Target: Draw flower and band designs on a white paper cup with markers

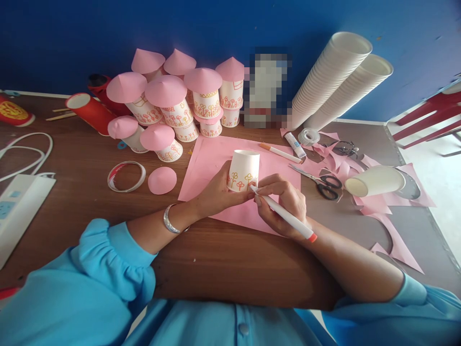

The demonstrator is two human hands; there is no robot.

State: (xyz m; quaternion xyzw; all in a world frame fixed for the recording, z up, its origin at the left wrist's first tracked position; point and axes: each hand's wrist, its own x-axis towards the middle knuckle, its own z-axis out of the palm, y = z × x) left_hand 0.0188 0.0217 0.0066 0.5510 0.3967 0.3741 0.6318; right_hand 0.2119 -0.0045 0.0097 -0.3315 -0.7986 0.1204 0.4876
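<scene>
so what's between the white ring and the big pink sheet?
A round pink paper piece lies between the white ring and the pink sheet, in the head view.

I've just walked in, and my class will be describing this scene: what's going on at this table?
A person's left hand holds a white paper cup above a pink sheet. The right hand holds a white marker with its tip at the cup's lower side, where red and yellowish flowers are drawn. Behind, decorated cups stand under pink paper cones. Scissors and pink scraps lie to the right.
</scene>
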